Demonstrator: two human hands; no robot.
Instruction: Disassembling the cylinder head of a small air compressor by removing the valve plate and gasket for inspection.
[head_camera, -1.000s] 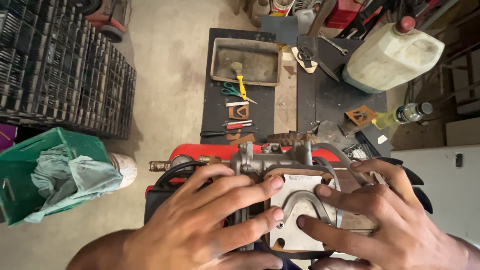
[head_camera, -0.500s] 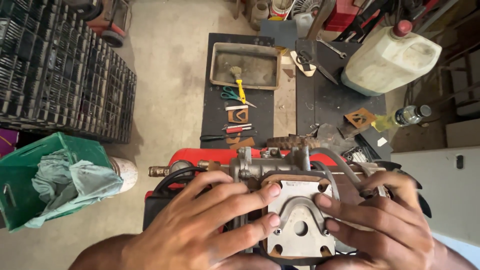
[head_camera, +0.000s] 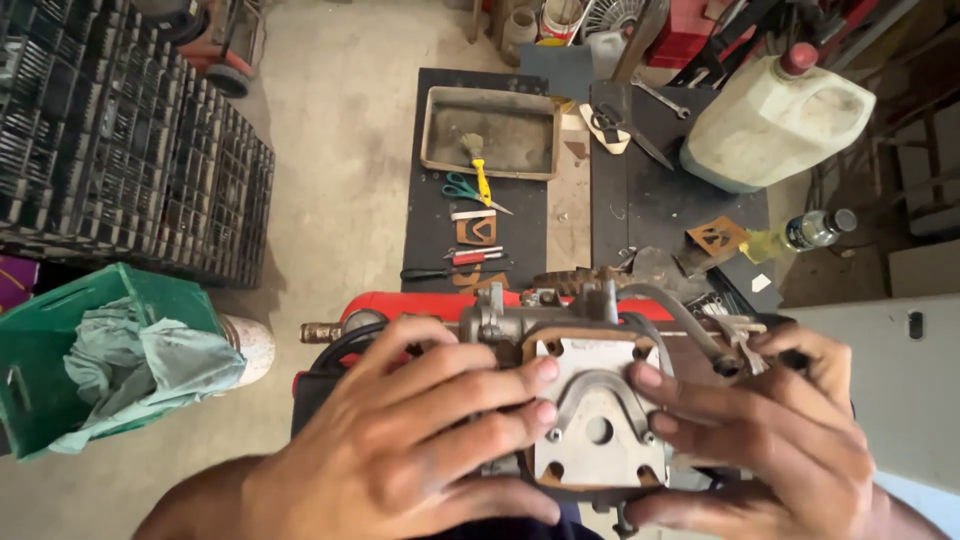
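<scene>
A grey metal engine part with a flat plate face and a brown gasket edge sits close under the camera, on top of a red machine. My left hand lies over its left side, fingertips pressed on the plate's left edge. My right hand grips the right side, fingers resting on the plate's right edge and thumb curled under the bottom. Black hoses curve off the part's top right.
A dark mat on the floor holds a metal tray, green-handled scissors, screwdrivers and gasket cutouts. A white jug stands upper right, a green crate with rags at left, black crates behind.
The part has been tilted so that more of the plate face shows. My fingers have spread outward to its left and right edges.
</scene>
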